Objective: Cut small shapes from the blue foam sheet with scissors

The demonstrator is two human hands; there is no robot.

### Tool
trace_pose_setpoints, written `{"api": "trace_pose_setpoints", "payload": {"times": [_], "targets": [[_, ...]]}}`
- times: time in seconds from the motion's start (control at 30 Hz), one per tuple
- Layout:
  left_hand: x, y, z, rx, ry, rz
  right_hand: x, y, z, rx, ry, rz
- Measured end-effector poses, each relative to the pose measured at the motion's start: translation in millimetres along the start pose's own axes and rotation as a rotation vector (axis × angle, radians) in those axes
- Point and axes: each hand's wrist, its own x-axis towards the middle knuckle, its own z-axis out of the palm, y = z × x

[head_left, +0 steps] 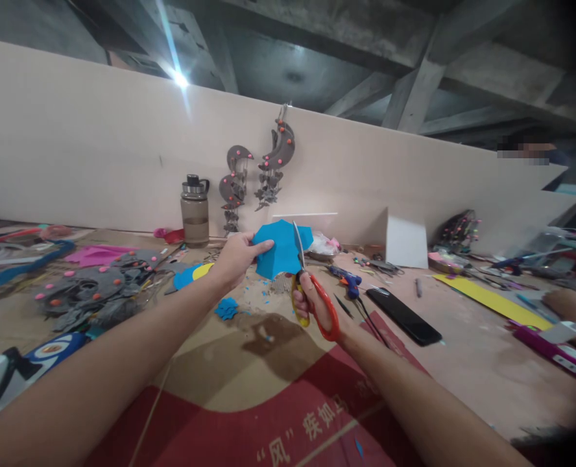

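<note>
My left hand (239, 254) pinches the left edge of a blue felt-like sheet (279, 250) with a cut, uneven outline, its thumb lying on top. In my right hand (308, 295) is a pair of scissors (327, 318) with one red and one yellow handle. The blades point up and stand at the sheet's right part; whether they are closed on it I cannot tell. Below the sheet, on the cardboard, lies a small blue cut-out (226, 309) with a wavy edge, among tiny blue scraps. A blue and yellow piece (193, 275) is partly behind my left forearm.
A bottle (195, 214) stands by the white partition, where grey moon-shaped ornaments (279, 149) hang. To the right lie a blue glue gun (350, 283), a black phone (403, 315) and a yellow strip (492, 301). Another person's hand (573, 311) is at the far right. Grey pieces (98, 282) lie left.
</note>
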Motion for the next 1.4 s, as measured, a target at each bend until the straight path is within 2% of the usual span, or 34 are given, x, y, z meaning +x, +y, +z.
{"api": "trace_pose_setpoints", "payload": {"times": [0.33, 0.6, 0.93, 1.1, 1.4], "targets": [[1.7, -1.8, -0.3, 0.061, 0.012, 0.033, -0.3, 0.4, -0.4, 0.089, 0.031, 0.080], [-0.6, -0.4, -0.1, 0.029, -0.004, 0.031, -1.8, -4.4, 1.6, 0.033, 0.057, 0.111], [-5.4, 2.8, 7.2, -0.037, 0.034, -0.030, -5.9, -4.7, 3.5, -0.054, 0.077, 0.069], [-4.3, 1.3, 7.8, -0.077, 0.100, -0.002, -7.9, -5.5, 8.0, -0.046, 0.072, 0.107], [-5.9, 2.1, 6.2, 0.064, 0.025, 0.013, -4.7, -7.2, 0.2, -0.064, 0.005, 0.056]]}}
